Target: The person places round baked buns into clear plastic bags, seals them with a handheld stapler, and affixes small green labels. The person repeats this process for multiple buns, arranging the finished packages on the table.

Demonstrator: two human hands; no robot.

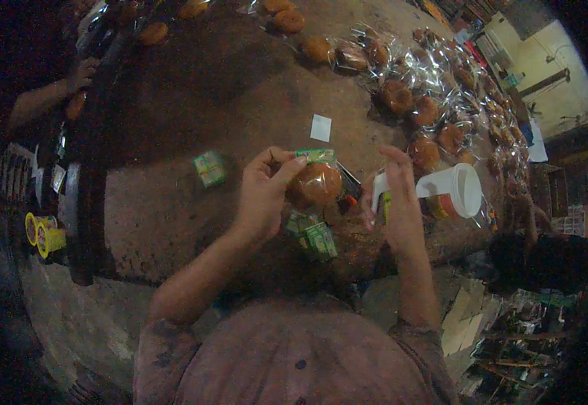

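My left hand (267,185) is closed, with thumb and fingers pinching a green printed label (315,156) at the top edge of a clear bag. Inside that bag is a round brown bun (317,185). To the right, my right hand (398,192) has its fingers stretched and apart, and I see nothing in it. It is beside a white plastic tub (466,190) lying on its side. Between my hands is a dark tool with an orange part (349,192), partly hidden by the bag. Stacks of green labels (317,237) are just below the bun.
Another green label stack (209,169) is left on the brown table (152,223), and a white paper square (321,127) lies ahead. Many bagged buns (425,111) crowd the far right. At left is another person's hand (85,74). Yellow cups (47,236) stand beyond the table's left edge.
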